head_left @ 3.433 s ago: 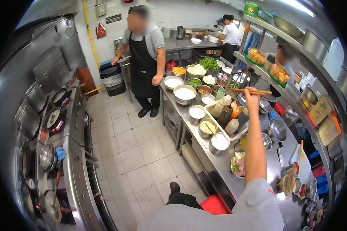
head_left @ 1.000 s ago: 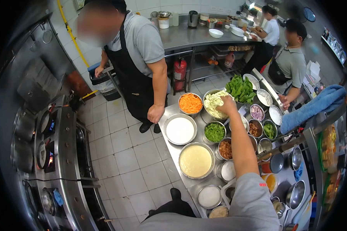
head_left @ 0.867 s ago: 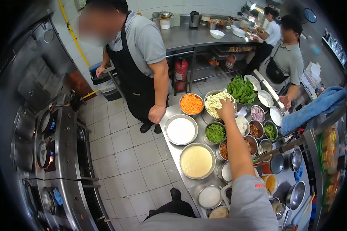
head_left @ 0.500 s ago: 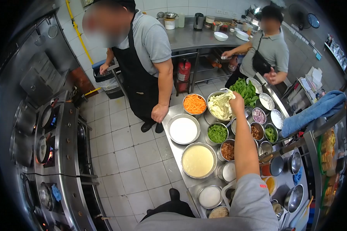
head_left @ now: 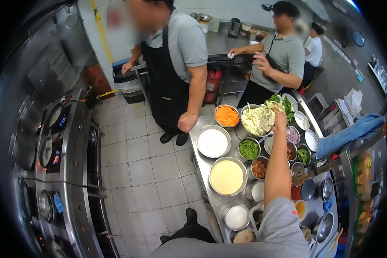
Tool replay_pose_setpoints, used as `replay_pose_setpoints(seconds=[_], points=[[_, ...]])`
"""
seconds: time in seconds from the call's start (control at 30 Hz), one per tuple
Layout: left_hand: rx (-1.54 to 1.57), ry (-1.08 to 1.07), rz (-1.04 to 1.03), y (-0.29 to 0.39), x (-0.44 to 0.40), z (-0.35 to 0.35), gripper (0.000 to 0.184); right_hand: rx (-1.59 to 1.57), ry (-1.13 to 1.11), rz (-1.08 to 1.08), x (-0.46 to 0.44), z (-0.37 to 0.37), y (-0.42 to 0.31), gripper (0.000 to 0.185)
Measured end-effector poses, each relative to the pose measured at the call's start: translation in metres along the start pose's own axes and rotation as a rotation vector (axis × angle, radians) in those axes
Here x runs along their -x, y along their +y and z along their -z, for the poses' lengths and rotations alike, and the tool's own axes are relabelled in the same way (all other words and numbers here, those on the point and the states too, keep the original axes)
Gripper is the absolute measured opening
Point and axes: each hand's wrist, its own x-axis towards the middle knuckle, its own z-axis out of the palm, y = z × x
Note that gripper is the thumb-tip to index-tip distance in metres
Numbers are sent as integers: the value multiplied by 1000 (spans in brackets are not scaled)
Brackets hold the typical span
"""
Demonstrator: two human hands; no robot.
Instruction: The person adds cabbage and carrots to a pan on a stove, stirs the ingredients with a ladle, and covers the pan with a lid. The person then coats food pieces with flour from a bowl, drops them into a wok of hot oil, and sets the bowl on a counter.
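"Right hand (head_left: 280, 121)?"
"One, closed on pale vegetable shreds (head_left: 257, 120), at the rim of their metal pot (head_left: 245, 133)."
"Left hand?"
"Out of view; state cannot be told."
"Adjacent?"
"Leafy greens (head_left: 287, 107), broad, crowding the pot's far side; orange shreds (head_left: 227, 116), thin, one bowl (head_left: 218, 124); pale-yellow liquid (head_left: 226, 176), smooth, round basin (head_left: 212, 187)."

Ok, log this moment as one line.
right hand: holding shredded cabbage | at: edge of steel pot | nearby: leafy greens, shredded carrots | left hand: out of view
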Motion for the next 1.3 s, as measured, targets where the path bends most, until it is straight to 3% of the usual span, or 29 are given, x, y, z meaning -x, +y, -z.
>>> replay_pose_setpoints(seconds=[0.07,0.1,0.17,0.2,0.23,0.27,0.3,0.4,0.5,0.67,0.8,0.9,1.0,1.07,1.2,1.23,1.3], points=[[201,62,119,-9,-5,-4,49,25,-8,19,15,-9,-17,32],[601,157,-19,-74,-81,-4,29,-44,-70,4,24,-15,-24,32],[466,125,44,-71,-69,-15,28,28,-162,-7,26,-17,-23,35],[486,220,-23,-60,-52,-26,27,67,-191,-52,34,-21,-25,37],[228,254,-395,-95,-66,-34,27,89,-215,-92,72,-47,-44,38],[146,305,-506,-132,-93,-44,29,154,-257,-65,87,-56,-43,37],[590,225,-36,-73,-35,-43,32,248,-351,-3,91,-59,-33,35],[682,225,21,-121,-31,-63,34,239,-554,-199,133,-83,4,39],[783,265,63,-178,-12,-84,36,136,-598,-176,302,-169,7,41],[1018,375,199,-294,33,-138,36,4,-1014,-530,514,-229,71,43],[1200,471,311,-363,72,-191,34,147,-1435,-845,702,-273,87,37],[1400,605,385,-389,102,-219,36,202,-1709,-1031,862,-304,41,33],[1624,744,409,-399,118,-255,38,255,-1945,-1192,987,-339,24,35],[1699,809,455,-390,131,-278,38,240,-2086,-1136,1070,-361,3,36],[1758,926,546,-366,122,-352,34,-103,-2318,-1213,1229,-411,-49,34],[1730,973,591,-352,118,-370,33,-177,-2401,-1167,1268,-426,-54,31],[1965,981,630,-313,124,-392,31,-285,-2498,-1058,1334,-445,-77,27]])
